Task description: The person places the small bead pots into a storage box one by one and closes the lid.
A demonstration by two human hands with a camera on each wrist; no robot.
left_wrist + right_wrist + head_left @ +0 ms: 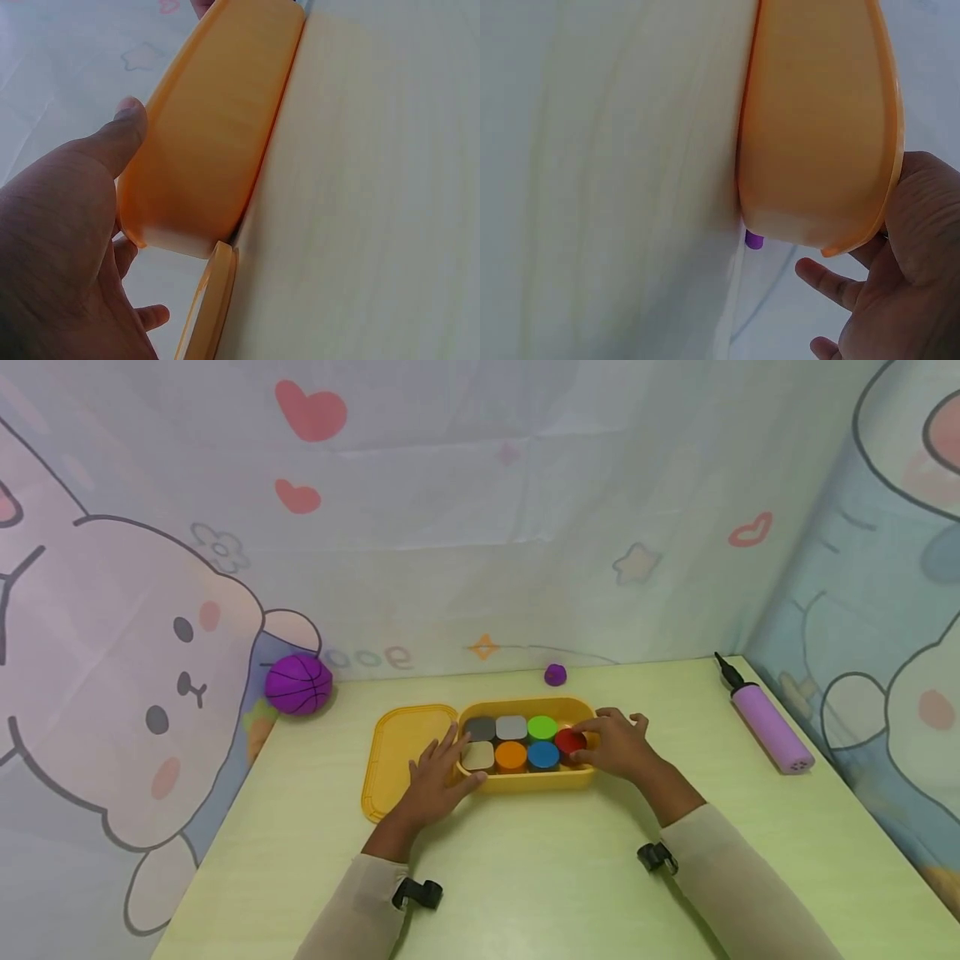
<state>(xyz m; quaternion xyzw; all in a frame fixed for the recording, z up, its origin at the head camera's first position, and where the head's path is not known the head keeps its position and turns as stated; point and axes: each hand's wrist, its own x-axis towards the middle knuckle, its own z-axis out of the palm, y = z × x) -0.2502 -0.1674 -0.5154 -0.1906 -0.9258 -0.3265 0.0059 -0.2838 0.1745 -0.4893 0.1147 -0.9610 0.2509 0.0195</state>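
Observation:
A yellow box [525, 781] stands on the table with its lid [397, 760] folded open to the left. Inside are several tubs: dark grey [480, 727], light grey [511, 727], green [542, 727], red [570, 742], beige [477, 755], orange [511, 755] and blue [543, 754]. My left hand [438, 768] rests with straight fingers on the box's left end. In the left wrist view its thumb [120, 135] lies along the box wall [217, 127]. My right hand [611, 743] lies over the right rim beside the red tub, fingers loose beyond the box [817, 127].
A purple ball [298, 684] sits at the table's back left corner. A small purple piece [555, 674] lies behind the box. A lilac hand pump [768, 731] lies at the right. Printed fabric walls close the back and both sides.

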